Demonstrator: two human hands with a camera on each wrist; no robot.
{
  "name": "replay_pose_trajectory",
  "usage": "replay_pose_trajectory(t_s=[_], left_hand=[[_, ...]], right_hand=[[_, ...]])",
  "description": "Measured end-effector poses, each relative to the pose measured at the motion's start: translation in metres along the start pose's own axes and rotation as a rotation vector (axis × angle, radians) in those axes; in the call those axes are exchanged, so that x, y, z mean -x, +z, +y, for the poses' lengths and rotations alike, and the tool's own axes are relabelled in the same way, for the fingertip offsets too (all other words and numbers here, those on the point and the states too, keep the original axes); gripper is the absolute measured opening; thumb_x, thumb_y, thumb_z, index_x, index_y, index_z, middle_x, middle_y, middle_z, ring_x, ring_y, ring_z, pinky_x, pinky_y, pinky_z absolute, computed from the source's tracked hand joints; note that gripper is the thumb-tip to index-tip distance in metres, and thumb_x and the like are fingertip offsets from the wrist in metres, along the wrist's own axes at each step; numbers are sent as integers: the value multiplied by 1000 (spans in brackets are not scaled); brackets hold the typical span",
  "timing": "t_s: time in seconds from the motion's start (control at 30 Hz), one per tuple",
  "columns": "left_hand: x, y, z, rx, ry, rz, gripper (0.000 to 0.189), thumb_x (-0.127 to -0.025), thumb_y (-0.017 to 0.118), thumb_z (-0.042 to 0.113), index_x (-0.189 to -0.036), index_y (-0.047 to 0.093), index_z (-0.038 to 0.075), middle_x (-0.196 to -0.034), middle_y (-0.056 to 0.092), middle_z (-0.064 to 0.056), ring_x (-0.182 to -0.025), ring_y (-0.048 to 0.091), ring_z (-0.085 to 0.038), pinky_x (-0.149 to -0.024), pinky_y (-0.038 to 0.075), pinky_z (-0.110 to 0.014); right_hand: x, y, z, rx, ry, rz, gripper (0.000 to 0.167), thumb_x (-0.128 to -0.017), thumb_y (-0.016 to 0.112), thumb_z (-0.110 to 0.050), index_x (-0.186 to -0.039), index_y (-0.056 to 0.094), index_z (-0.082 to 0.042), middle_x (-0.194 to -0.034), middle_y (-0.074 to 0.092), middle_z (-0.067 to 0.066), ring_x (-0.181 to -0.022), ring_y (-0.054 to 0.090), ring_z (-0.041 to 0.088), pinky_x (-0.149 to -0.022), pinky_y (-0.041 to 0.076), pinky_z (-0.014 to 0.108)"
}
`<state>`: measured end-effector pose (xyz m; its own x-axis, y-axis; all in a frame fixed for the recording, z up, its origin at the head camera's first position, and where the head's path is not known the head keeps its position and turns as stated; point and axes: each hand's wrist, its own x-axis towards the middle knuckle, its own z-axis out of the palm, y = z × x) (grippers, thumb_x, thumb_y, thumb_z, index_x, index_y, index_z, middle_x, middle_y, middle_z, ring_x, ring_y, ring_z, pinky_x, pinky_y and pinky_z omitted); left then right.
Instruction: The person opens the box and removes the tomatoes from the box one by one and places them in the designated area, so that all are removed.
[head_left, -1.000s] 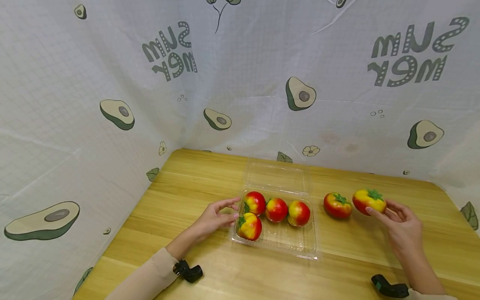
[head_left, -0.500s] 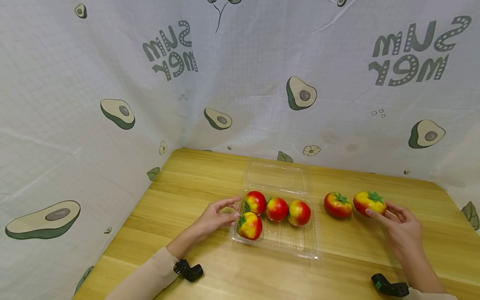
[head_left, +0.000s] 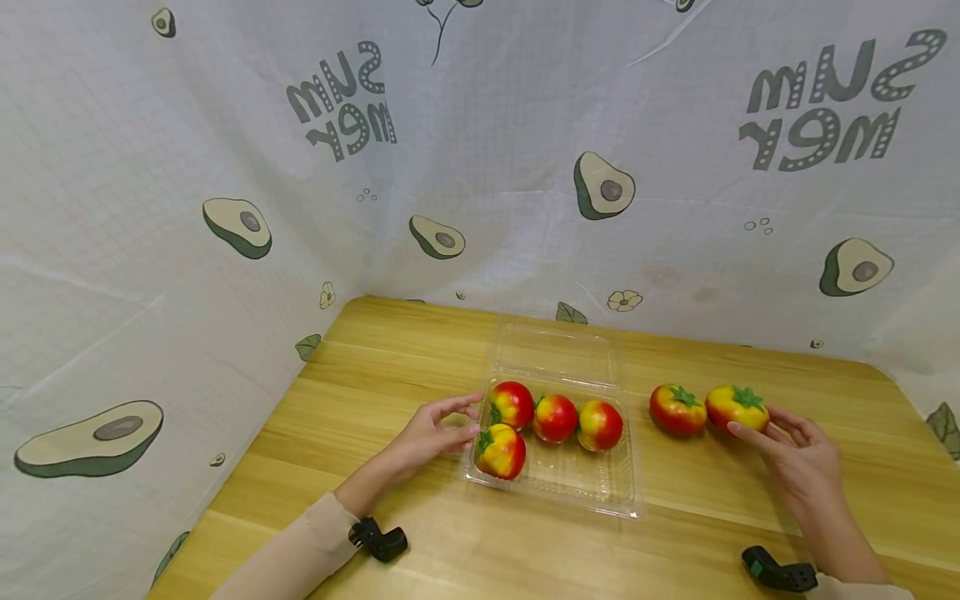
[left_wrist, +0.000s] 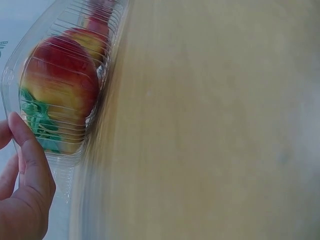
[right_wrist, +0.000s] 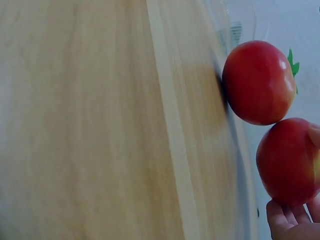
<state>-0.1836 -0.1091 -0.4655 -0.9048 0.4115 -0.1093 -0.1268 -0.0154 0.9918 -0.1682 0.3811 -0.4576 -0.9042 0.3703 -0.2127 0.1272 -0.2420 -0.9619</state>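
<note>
My right hand (head_left: 808, 457) holds a red-and-yellow toy tomato (head_left: 733, 408) with a green leafy top, thumb at its near side and fingers at its right. Just left of it, a second tomato (head_left: 677, 410) stands on the table; the right wrist view shows the held tomato (right_wrist: 287, 162) against this other tomato (right_wrist: 258, 82). My left hand (head_left: 427, 435) grips the left rim of a clear plastic container (head_left: 570, 492) between thumb and fingers. Several tomatoes lie inside, among them one at the front left (head_left: 500, 452) and one at the right (head_left: 600, 426).
The container's clear lid (head_left: 555, 352) lies folded back behind it. A wooden table (head_left: 397, 358) bears everything, with a printed white cloth (head_left: 495, 183) hanging behind and at the left. Black devices sit at the left wrist (head_left: 381, 540) and right wrist (head_left: 778, 572).
My right hand has lowered the tomato slightly and brought it left, closer to the other loose tomato. The left hand and the container have stayed in place.
</note>
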Motion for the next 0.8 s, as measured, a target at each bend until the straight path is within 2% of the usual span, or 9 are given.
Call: replay_pose_trajectory(t_s=[0.23,0.47,0.8], left_hand=[[0,0,0,-6,-1,-4,54,-96,68,7,-146,49,5,-123,52,-14,-75,62,-10,-78,58,-26],[2,0,-1,-3,-7,-4,54,-96,67,7,-146,49,4,-123,52,-15,-74,60,-11,-79,59,-26],[3,-1,-2,-3,-9,-4,55,-96,68,8,-147,49,4,-123,52,-15,-73,60,-10,-79,58,-27]], right_hand=[[-3,-2,3,-9,16,2,51,-79,80,8,-111,65,-28,-114,51,-15,-90,55,-7,-70,53,10],[-3,0,3,16,45,40,52,-78,81,7,-111,63,-29,-117,46,-15,-91,52,-6,-69,52,9],[1,0,1,2,56,28,49,-79,80,9,-106,65,-28,-109,51,-17,-86,55,-8,-68,53,9]])
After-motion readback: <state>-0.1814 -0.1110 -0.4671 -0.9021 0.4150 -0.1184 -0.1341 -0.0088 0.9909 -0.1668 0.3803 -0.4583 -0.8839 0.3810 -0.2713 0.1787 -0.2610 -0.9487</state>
